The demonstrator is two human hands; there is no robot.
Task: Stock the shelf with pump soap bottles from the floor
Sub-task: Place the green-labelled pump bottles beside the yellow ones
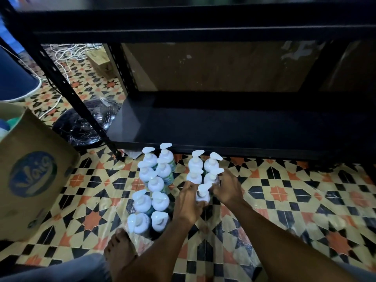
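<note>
Several white pump soap bottles stand upright on the patterned floor in front of the black shelf. A left cluster runs toward my bare foot; a smaller right cluster stands closer to the shelf's lower board. My left hand and my right hand close around the nearest bottle of the right cluster from both sides, at its body. Its pump head sticks up between my hands. The shelf's lower board holds nothing in the part I see.
A cardboard box with a blue logo stands at the left. A black fan wrapped in plastic lies beside the shelf's front-left leg. White cables trail on the floor behind. My bare foot rests near the bottles.
</note>
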